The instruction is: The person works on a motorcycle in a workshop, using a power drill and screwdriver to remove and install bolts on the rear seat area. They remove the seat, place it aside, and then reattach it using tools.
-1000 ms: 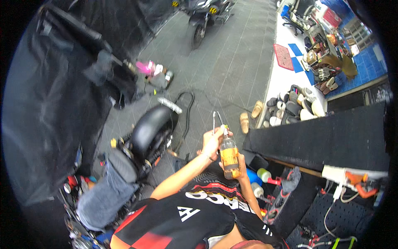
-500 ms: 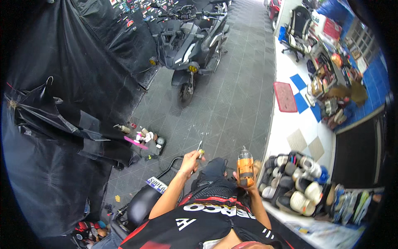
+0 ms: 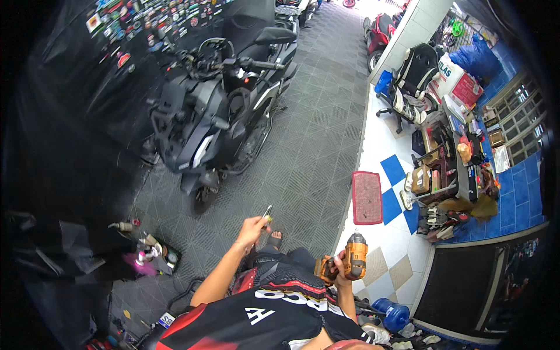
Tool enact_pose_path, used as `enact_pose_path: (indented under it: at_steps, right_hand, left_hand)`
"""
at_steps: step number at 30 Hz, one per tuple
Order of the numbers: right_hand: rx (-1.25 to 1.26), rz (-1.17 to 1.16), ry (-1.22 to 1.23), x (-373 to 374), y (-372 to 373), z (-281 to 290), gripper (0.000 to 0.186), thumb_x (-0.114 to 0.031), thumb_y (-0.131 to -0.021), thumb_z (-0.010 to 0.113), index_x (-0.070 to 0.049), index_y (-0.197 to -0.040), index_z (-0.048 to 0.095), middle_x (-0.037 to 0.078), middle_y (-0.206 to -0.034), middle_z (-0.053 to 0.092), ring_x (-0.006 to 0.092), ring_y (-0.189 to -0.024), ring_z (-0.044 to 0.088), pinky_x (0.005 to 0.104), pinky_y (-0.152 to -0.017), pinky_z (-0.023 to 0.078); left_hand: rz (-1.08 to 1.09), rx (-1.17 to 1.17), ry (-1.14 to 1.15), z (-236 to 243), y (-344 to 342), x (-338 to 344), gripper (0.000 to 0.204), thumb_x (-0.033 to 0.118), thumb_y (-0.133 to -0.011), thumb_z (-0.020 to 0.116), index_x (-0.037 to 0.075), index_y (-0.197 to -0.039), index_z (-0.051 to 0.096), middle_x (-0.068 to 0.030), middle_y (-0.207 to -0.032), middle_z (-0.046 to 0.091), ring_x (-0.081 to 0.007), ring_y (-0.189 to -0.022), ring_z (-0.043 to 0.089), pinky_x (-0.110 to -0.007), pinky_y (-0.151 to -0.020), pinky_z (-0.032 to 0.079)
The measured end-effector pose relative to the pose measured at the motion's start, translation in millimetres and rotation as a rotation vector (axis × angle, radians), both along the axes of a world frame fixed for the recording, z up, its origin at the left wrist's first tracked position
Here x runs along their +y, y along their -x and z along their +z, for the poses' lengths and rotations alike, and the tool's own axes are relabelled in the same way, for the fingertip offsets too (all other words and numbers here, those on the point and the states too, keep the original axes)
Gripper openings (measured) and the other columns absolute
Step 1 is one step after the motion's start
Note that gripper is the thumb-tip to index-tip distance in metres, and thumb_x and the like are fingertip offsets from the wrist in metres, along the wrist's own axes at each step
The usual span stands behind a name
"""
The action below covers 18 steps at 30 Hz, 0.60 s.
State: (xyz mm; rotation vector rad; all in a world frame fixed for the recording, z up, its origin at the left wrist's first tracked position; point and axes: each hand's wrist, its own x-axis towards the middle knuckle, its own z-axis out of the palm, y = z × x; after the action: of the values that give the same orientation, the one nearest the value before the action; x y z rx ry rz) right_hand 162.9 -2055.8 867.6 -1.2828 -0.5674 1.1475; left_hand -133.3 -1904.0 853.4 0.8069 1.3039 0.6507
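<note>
Hands: both full and held apart; the left hand (image 3: pixel 252 231) is clenched round something thin, while the right hand (image 3: pixel 340 269) is wrapped about a thick handle.
Orange-and-black power driver (image 3: pixel 356 256): in the right hand, out to the person's right; its body runs lengthwise away from the wearer, nose facing forward, while the grip and base jut leftward, to the left hand's side.
Slim metal tool (image 3: pixel 268 212): in the left hand, poking out past the fingers, tip aimed forward and a little right; too small from here to say what kind.
Gap between the two: tool and driver stand well apart, not touching, the driver to the right and a bit closer to the wearer's body.
Foot (image 3: pixel 275 237): on the floor (image 3: pixel 315 128), just right of the left hand as I see it.
Dark scooter (image 3: pixel 233 111): ahead and to the left, out of reach of both, with the left hand nearer.
Red mat (image 3: pixel 367 197): ahead of the driver, on the pale tiles.
Blue water jug (image 3: pixel 392 315): to the right of the right forearm, lying low.
</note>
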Motion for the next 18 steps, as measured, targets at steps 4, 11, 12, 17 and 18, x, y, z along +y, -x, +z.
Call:
enact_pose_path:
  at_steps: [4,11,12,17,18]
  right_hand:
    - [-0.008,-0.057,-0.022,115,-33,0,0.024,-0.01,-0.085,0.069,-0.01,-0.1,0.05,-0.002,-0.079,0.048,0.0063,-0.056,0.047,0.0198,-0.047,0.04]
    - [-0.078,0.004,0.109,363,-106,-23,0.026,-0.012,-0.088,0.071,-0.011,-0.107,0.053,-0.002,-0.088,0.05,0.0069,-0.057,0.049,0.0219,-0.047,0.043]
    - [-0.047,0.012,0.084,407,-123,-28,0.026,-0.012,-0.088,0.071,-0.011,-0.107,0.052,-0.002,-0.088,0.05,0.0069,-0.057,0.048,0.0224,-0.047,0.043]
    - [0.073,0.209,0.136,594,-188,-38,0.026,-0.013,-0.089,0.072,-0.01,-0.106,0.054,-0.001,-0.086,0.052,0.0072,-0.052,0.047,0.0244,-0.046,0.042]
    - [0.103,0.196,0.154,624,-194,-37,0.022,-0.009,-0.088,0.073,-0.01,-0.102,0.056,-0.002,-0.081,0.053,0.0082,-0.053,0.049,0.0251,-0.046,0.043]
  left_hand:
    - [-0.047,0.012,-0.141,35,-64,149,0.035,0.036,-0.097,0.062,0.003,-0.091,0.07,0.0028,-0.069,0.062,-0.0039,-0.046,0.038,-0.025,-0.041,0.029]
    - [0.015,0.076,-0.129,-16,-158,349,0.037,0.036,-0.096,0.063,0.003,-0.081,0.071,0.0031,-0.061,0.057,-0.0038,-0.05,0.041,-0.026,-0.045,0.029]
    - [0.028,0.062,-0.071,-30,-174,376,0.037,0.036,-0.096,0.062,0.003,-0.082,0.072,0.0029,-0.062,0.058,-0.0039,-0.049,0.041,-0.026,-0.045,0.029]
    - [0.183,0.01,-0.058,-21,-222,488,0.033,0.034,-0.097,0.061,0.002,-0.093,0.071,-0.0041,-0.07,0.068,-0.004,-0.037,0.039,-0.024,-0.033,0.027]
    - [0.208,0.023,-0.091,-15,-226,511,0.033,0.033,-0.097,0.061,0.002,-0.094,0.071,-0.0042,-0.07,0.068,-0.0041,-0.037,0.039,-0.023,-0.033,0.027]
